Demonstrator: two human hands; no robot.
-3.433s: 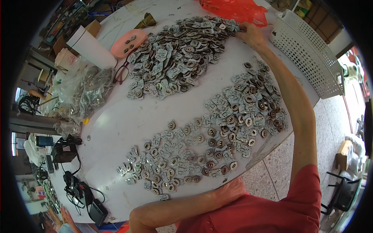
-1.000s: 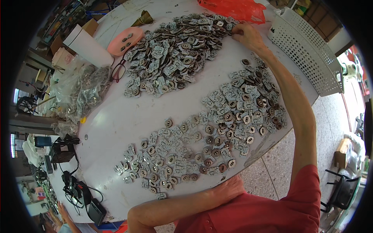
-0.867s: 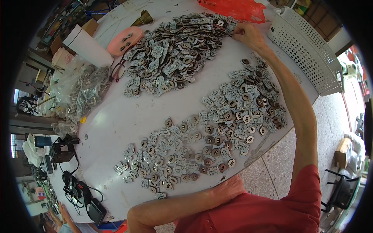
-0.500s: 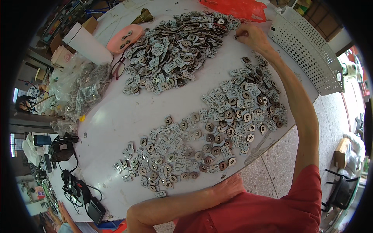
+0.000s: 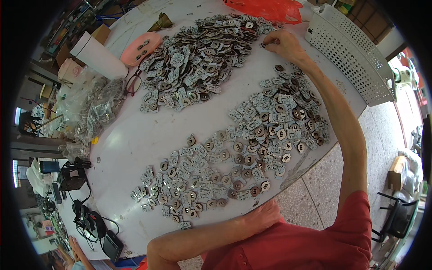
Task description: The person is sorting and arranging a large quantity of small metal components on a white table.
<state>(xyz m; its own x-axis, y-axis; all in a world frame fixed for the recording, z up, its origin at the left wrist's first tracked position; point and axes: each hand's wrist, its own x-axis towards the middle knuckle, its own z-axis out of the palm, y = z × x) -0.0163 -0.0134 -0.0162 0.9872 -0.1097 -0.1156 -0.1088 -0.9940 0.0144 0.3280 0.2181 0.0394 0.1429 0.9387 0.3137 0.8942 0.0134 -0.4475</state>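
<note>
My right hand (image 5: 287,45) is at the far right of the table, thumb and fingers pinched on a small dark metal part (image 5: 263,45). Just left of it rises a big heap of small flat metal parts (image 5: 198,58), each with a round disc on a plate. Nearer to me, a second, looser spread of the same parts (image 5: 243,148) runs along the table's front edge. My left hand (image 5: 266,213) rests low beside that edge, against my red shirt. Its fingers are hidden.
Along the right edge stands a white perforated basket (image 5: 351,54), with a red plastic bag (image 5: 270,10) at the back. To the left are a pink dish (image 5: 130,53) holding several parts, glasses (image 5: 133,84), a white cylinder (image 5: 99,56), clear bags (image 5: 90,105) and black cables (image 5: 87,220).
My right hand has shifted slightly down in the picture, its pinch kept. The whole table view has moved a little left. My left hand stays by the edge.
</note>
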